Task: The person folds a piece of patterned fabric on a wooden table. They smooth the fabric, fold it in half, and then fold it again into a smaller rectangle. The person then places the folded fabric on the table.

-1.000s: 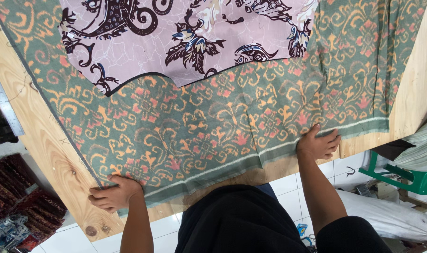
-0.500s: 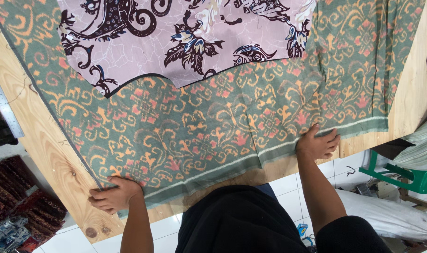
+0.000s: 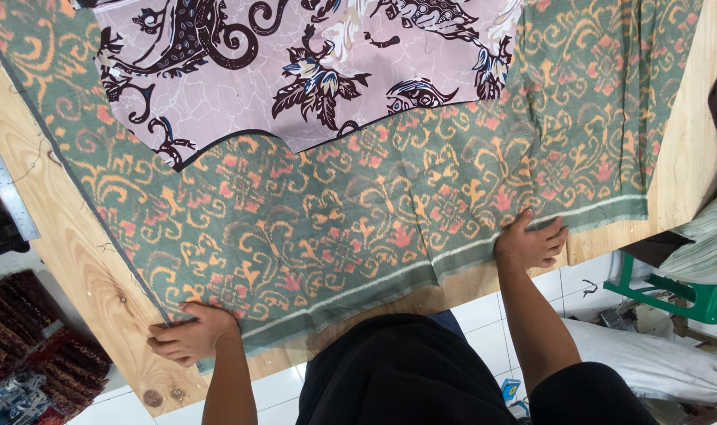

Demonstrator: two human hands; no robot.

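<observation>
Where the near edge of the wooden table (image 3: 67, 260) meets the body, both hands pressed onto a green patterned cloth (image 3: 358, 220) with orange and red motifs. Left hand (image 3: 189, 334) curled over the cloth's near-left corner, fingers bent and closed on the hem, thumb side toward the bare wood. Right hand (image 3: 531, 240) flat on the pale striped border along the near edge, fingers spread narrowly, pinning rather than pinching; whether any fold is gripped beneath the palm cannot be told. Spread wide across the tabletop, lying nearly flat with a faint crease running away from the near edge. Judged thin, light and limp: likely to drape, ripple and slide on the smooth wood if tugged from one side. Best taken at the hem corners or along the striped border, both sides drawn evenly. Farther off, overlapping the green cloth, a pink cloth piece (image 3: 311, 71) with dark swirling floral print and a curved cut edge. At the far left, a metal ruler (image 3: 8, 189) over the table edge; below, folded dark fabrics (image 3: 27, 354) on the floor; at the right, a green plastic stool (image 3: 689, 295).
</observation>
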